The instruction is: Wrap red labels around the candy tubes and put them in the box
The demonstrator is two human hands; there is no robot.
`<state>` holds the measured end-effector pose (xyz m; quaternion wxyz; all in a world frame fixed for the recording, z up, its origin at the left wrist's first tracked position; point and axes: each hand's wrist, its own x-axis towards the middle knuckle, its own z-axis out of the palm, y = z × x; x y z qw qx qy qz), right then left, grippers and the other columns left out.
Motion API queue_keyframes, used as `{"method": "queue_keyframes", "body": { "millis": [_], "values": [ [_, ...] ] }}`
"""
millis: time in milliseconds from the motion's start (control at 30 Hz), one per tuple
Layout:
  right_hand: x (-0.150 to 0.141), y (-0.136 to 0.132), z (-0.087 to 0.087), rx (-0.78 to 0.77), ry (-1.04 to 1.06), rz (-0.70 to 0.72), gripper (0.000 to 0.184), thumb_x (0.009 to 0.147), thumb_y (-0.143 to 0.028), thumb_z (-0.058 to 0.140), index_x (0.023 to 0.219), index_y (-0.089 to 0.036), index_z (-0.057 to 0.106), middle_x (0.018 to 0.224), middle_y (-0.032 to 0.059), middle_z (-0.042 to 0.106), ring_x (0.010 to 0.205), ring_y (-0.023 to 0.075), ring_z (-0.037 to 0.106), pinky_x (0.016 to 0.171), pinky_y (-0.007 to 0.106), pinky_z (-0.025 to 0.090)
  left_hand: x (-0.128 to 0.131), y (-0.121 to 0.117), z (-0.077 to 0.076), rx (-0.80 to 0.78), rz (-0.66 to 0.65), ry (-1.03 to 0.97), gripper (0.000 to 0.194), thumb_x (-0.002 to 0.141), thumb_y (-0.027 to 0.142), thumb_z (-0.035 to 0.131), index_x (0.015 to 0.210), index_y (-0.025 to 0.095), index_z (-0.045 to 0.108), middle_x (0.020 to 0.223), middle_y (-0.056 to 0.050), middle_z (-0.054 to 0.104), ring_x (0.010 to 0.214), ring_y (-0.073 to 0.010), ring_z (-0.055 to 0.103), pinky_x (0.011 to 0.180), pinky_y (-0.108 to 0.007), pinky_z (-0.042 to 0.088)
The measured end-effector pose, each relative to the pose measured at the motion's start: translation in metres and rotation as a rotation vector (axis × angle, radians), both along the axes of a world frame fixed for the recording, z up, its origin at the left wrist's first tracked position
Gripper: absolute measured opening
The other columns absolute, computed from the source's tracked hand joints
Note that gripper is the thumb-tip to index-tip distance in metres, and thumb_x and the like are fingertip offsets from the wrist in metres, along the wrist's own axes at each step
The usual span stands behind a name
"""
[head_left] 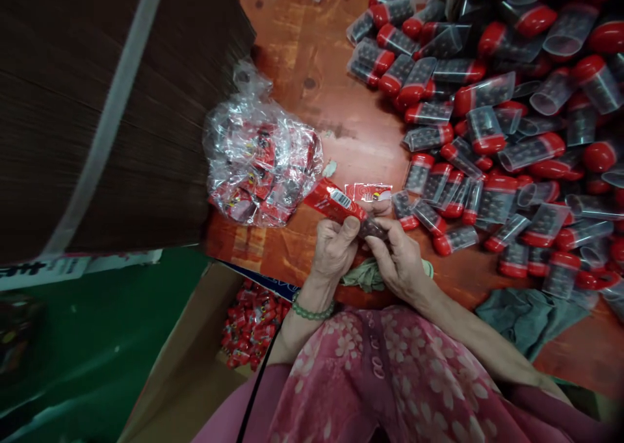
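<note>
Low over the wooden table, my left hand pinches a red printed sleeve with a white barcode on it. My right hand grips the dark, clear-walled end of a small plastic container, which meets the sleeve's near end. How far it sits inside the sleeve is hidden by my fingers. Just beyond my hands lies a flat red printed piece. A crumpled green cloth rests beneath them at the table edge.
Many red-capped clear containers with dark beads spread over the right side. At left are a clear bag of red sleeves and a tall dark stack with a strap. Below stands an open carton holding red pieces. A grey-green cloth lies right.
</note>
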<state>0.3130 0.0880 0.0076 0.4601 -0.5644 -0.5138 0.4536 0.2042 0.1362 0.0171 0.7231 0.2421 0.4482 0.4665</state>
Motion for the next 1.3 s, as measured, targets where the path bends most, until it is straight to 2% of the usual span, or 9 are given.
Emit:
{"method": "queue_keyframes", "body": {
  "millis": [133,233,367,500,633,800,967,1133,1300],
  "values": [
    [0.004,0.005,0.001,-0.099,0.281,0.086,0.025,0.096,-0.047,0.052,0.103,-0.022,0.053,0.074,-0.0007,0.061,0.064,0.0135,0.062,0.063,0.027,0.051,-0.005,-0.004,-0.008,0.096,-0.105,0.043,0.044,0.068,0.06,0.078,0.072,0.016,0.07,0.054,-0.001,0.064,0.038,-0.008,0.048,0.036,-0.02,0.036],
    [0.007,0.01,0.002,-0.16,0.446,0.167,0.034,0.094,-0.053,0.054,0.105,-0.021,0.053,0.071,-0.0026,0.06,0.059,0.0117,0.061,0.06,0.025,0.051,-0.008,-0.001,-0.005,0.129,-0.121,0.061,0.047,0.069,0.059,0.078,0.086,0.016,0.072,0.068,-0.006,0.072,0.046,-0.0116,0.058,0.04,-0.022,0.042],
    [0.007,0.011,0.002,-0.091,0.245,0.159,0.029,0.097,-0.046,0.051,0.11,-0.02,0.054,0.072,-0.0018,0.061,0.063,0.012,0.061,0.063,0.025,0.05,-0.005,0.006,0.003,0.205,0.044,0.019,0.057,0.064,0.062,0.08,0.102,0.021,0.072,0.108,-0.012,0.074,0.094,-0.025,0.072,0.068,-0.031,0.058],
    [0.006,0.01,-0.004,0.084,-0.058,0.142,0.021,0.098,-0.034,0.049,0.114,-0.021,0.055,0.09,0.0053,0.068,0.077,0.0165,0.066,0.07,0.03,0.054,-0.005,0.01,-0.002,0.144,0.064,0.033,0.044,0.064,0.059,0.082,0.08,0.019,0.072,0.088,-0.007,0.077,0.094,-0.0254,0.073,0.077,-0.035,0.059],
    [0.009,0.011,-0.008,0.226,-0.202,0.121,0.022,0.098,-0.03,0.047,0.116,-0.023,0.057,0.104,0.0121,0.07,0.096,0.0233,0.067,0.084,0.037,0.055,-0.008,0.011,-0.011,0.164,-0.041,-0.016,0.042,0.06,0.056,0.085,0.075,0.019,0.071,0.08,-0.007,0.076,0.086,-0.0239,0.073,0.075,-0.034,0.059],
    [0.011,0.015,0.001,-0.034,0.137,0.183,0.028,0.1,-0.04,0.045,0.118,-0.023,0.056,0.087,0.0037,0.067,0.074,0.0159,0.066,0.069,0.029,0.055,-0.012,0.006,-0.014,0.068,-0.14,0.061,0.043,0.06,0.052,0.086,0.084,0.019,0.072,0.08,-0.008,0.075,0.062,-0.0175,0.067,0.043,-0.023,0.044],
    [0.008,0.02,0.005,-0.101,0.303,0.127,0.024,0.096,-0.044,0.052,0.108,-0.023,0.057,0.075,-0.002,0.061,0.065,0.0126,0.061,0.064,0.026,0.052,-0.01,0.005,-0.008,0.065,-0.08,-0.014,0.069,0.051,0.06,0.088,0.105,0.021,0.072,0.103,-0.013,0.075,0.086,-0.0257,0.072,0.048,-0.025,0.049],
    [0.006,0.019,-0.002,-0.069,0.223,0.089,0.024,0.097,-0.041,0.051,0.11,-0.021,0.057,0.075,-0.0012,0.062,0.067,0.0124,0.061,0.066,0.026,0.051,-0.003,0.013,-0.006,0.077,0.107,0.078,0.05,0.057,0.063,0.083,0.077,0.019,0.071,0.083,-0.01,0.077,0.081,-0.0249,0.073,0.054,-0.028,0.055],
    [0.006,0.02,-0.007,-0.161,0.355,0.096,0.032,0.095,-0.05,0.052,0.108,-0.021,0.059,0.077,0.0003,0.067,0.063,0.012,0.063,0.063,0.026,0.052,-0.008,0.011,-0.018,0.049,0.108,0.118,0.046,0.059,0.057,0.085,0.064,0.015,0.068,0.062,-0.005,0.071,0.057,-0.0157,0.066,0.052,-0.026,0.053]
  ]
}}
